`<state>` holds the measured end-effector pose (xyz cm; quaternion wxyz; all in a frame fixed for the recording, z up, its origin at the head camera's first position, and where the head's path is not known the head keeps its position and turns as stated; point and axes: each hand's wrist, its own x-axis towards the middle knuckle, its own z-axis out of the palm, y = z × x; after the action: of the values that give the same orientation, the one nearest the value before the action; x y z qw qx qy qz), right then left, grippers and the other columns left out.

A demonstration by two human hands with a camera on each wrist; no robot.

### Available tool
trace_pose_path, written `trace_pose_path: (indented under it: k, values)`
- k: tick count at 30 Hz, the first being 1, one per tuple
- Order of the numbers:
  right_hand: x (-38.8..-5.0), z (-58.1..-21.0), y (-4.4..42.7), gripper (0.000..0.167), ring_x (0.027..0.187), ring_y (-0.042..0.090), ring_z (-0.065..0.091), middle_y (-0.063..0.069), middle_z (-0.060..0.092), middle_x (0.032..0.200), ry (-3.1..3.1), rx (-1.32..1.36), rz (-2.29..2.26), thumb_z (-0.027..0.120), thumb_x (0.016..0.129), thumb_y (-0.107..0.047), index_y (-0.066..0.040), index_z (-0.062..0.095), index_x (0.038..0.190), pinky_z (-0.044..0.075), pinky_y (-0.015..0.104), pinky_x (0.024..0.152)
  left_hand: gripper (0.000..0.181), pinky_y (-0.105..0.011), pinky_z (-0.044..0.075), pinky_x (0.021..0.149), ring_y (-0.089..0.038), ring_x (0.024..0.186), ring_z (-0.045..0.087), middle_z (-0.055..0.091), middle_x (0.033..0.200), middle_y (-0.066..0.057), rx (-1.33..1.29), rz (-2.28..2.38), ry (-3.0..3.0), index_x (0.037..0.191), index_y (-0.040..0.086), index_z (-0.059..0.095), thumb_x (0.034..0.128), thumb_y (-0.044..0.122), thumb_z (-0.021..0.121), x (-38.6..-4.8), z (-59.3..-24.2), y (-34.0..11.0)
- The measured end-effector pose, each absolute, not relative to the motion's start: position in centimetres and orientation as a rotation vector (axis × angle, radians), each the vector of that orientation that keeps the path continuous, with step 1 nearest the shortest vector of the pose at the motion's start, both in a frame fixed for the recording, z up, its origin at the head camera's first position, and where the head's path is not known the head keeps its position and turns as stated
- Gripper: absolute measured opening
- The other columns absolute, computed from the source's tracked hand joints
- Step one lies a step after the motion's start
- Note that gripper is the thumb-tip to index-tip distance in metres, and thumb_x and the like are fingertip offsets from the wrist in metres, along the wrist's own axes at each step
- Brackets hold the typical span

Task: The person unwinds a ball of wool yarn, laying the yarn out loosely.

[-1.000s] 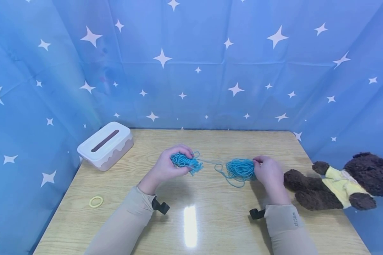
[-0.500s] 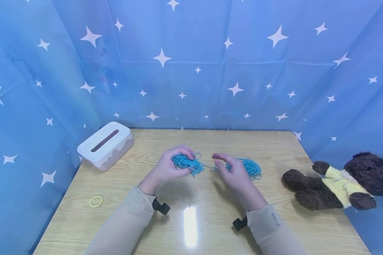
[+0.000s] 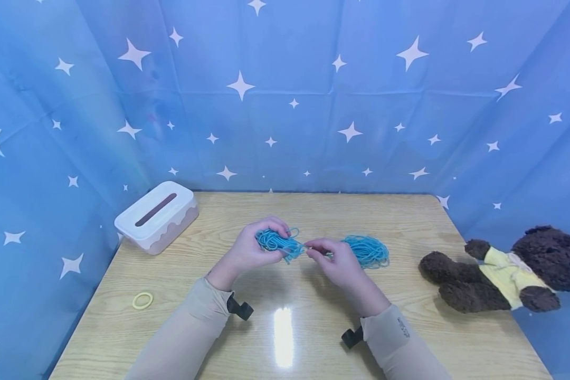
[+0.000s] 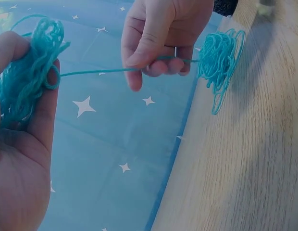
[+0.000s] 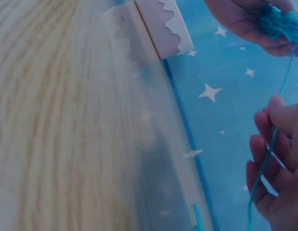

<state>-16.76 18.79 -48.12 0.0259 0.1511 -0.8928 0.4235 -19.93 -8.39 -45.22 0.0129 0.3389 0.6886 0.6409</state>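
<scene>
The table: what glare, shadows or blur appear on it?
Head view: a bright glare strip on the table, soft shadow beside the right hand; left wrist view: dark shadow beside the yarn pile; right wrist view: the box reflected faintly, grain blurred.

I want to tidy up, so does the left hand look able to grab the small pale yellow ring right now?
Probably not yet: the left hand grips a bundle of blue yarn. The way to the small yellow ring itself looks free.

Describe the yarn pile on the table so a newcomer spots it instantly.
At the wooden table, look between the right hand and the brown bear. The pile there is a blue tangle; unlike the bundle in the left hand, it lies on the table.
</scene>
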Motion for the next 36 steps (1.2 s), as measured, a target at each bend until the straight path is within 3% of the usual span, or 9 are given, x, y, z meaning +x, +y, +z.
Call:
trace_pose_path:
  k: [3, 9, 18, 23, 26, 32, 36]
  values:
    - [-16.9, -47.9, 19.4, 0.018, 0.104, 0.016, 0.075, -0.005, 0.083, 0.119, -2.728, 0.493, 1.290, 0.072, 0.108, -0.029, -0.022, 0.083, 0.121, 0.062, 0.031, 0.085, 0.033, -0.028, 0.063, 0.100, -0.022, 0.118, 0.069, 0.072, 0.125, -0.015, 1.059, 2.001, 2.155, 0.107, 0.007, 0.075, 0.0791, -0.009, 0.081, -19.9, -45.2, -8.4]
    - [-16.9, -46.7, 21.7, 0.018, 0.097, 0.012, 0.073, -0.001, 0.084, 0.111, -2.677, 0.432, 1.254, 0.070, 0.110, -0.028, -0.022, 0.083, 0.120, 0.058, 0.028, 0.073, 0.031, -0.028, 0.064, 0.098, -0.019, 0.119, 0.070, 0.073, 0.125, -0.015, 1.057, 1.998, 2.180, 0.106, 0.007, 0.075, 0.0797, -0.007, 0.081, -19.9, -45.2, -8.4]
    - [-17.1, -44.9, 27.1, 0.021, 0.094, 0.002, 0.069, 0.006, 0.084, 0.113, -2.650, 0.303, 1.040, 0.069, 0.110, -0.026, -0.018, 0.082, 0.124, 0.058, 0.023, 0.076, 0.031, -0.028, 0.063, 0.099, -0.023, 0.120, 0.069, 0.073, 0.126, -0.014, 1.028, 1.999, 2.200, 0.106, 0.008, 0.075, 0.0787, -0.007, 0.080, -19.9, -45.0, -8.5]
    - [-17.1, -44.3, 29.8, 0.024, 0.105, 0.022, 0.075, 0.011, 0.082, 0.123, -2.680, 0.213, 0.972, 0.067, 0.111, -0.029, -0.018, 0.082, 0.127, 0.057, 0.019, 0.074, 0.031, -0.028, 0.063, 0.098, -0.023, 0.119, 0.069, 0.073, 0.126, -0.014, 1.029, 2.004, 2.199, 0.106, 0.008, 0.075, 0.0790, -0.007, 0.080, -19.9, -45.0, -8.6]
    - [-17.1, -44.3, 31.4, 0.027, 0.110, 0.032, 0.076, 0.013, 0.082, 0.127, -2.705, 0.155, 0.926, 0.066, 0.112, -0.031, -0.018, 0.081, 0.129, 0.058, 0.027, 0.076, 0.030, -0.028, 0.063, 0.098, -0.022, 0.119, 0.069, 0.072, 0.126, -0.014, 1.021, 2.008, 2.193, 0.106, 0.008, 0.075, 0.0799, -0.007, 0.080, -19.9, -45.1, -8.7]
    - [-17.2, -45.0, 34.1, 0.033, 0.125, 0.044, 0.071, 0.018, 0.078, 0.135, -2.794, 0.022, 0.854, 0.062, 0.113, -0.037, -0.016, 0.078, 0.133, 0.060, 0.063, 0.095, 0.031, -0.027, 0.063, 0.097, -0.021, 0.120, 0.068, 0.073, 0.127, -0.013, 1.021, 2.000, 2.217, 0.106, 0.009, 0.075, 0.0805, -0.006, 0.082, -20.1, -45.3, -8.7]
    - [-17.5, -45.7, 35.4, 0.037, 0.119, 0.047, 0.071, 0.023, 0.078, 0.130, -2.883, -0.108, 0.763, 0.060, 0.114, -0.039, -0.013, 0.077, 0.134, 0.057, 0.064, 0.089, 0.031, -0.027, 0.063, 0.096, -0.021, 0.119, 0.069, 0.073, 0.126, -0.013, 1.031, 1.999, 2.218, 0.107, 0.010, 0.075, 0.0810, -0.005, 0.082, -20.1, -45.3, -8.8]
